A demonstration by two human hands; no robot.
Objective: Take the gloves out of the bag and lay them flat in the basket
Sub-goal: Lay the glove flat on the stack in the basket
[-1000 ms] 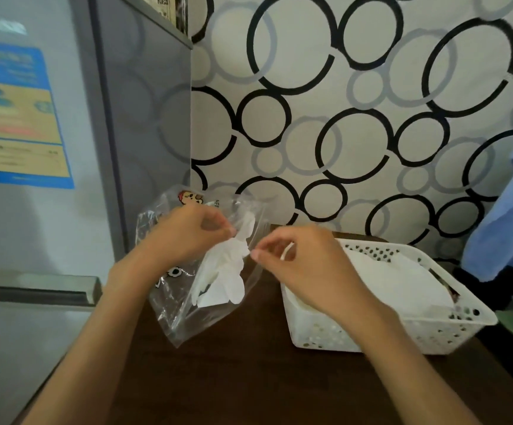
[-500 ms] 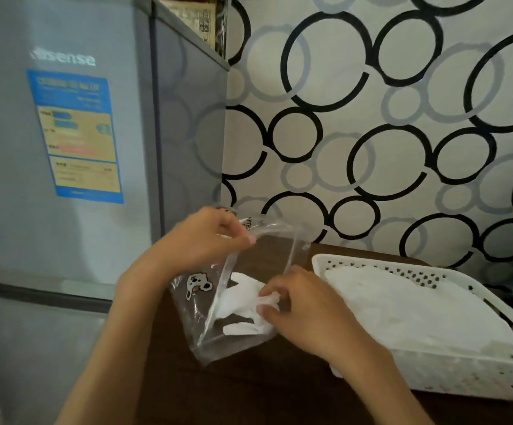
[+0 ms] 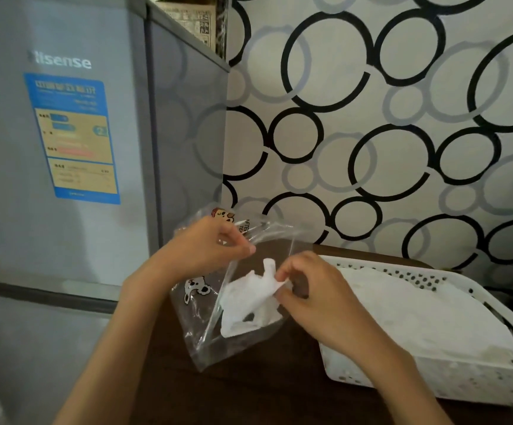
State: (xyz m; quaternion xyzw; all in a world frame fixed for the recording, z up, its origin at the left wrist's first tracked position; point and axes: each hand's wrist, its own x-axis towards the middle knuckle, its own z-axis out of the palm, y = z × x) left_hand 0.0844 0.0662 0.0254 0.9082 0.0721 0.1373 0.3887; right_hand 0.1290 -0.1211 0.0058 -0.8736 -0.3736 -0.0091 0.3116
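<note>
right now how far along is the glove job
Partly done, it seems: white material, likely gloves already laid flat, fills the white basket. In hand: the left hand holds the clear bag open by its top edge while the right hand pinches a white glove at the mouth. Left: draw that glove out and lay it flat in the basket.

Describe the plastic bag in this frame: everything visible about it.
The plastic bag is clear, thin and crinkled, printed with cartoon animals and some black lettering. It hangs tilted over the dark table; the left hand grips its mouth. White gloves show inside, pinched by the right hand.
</note>
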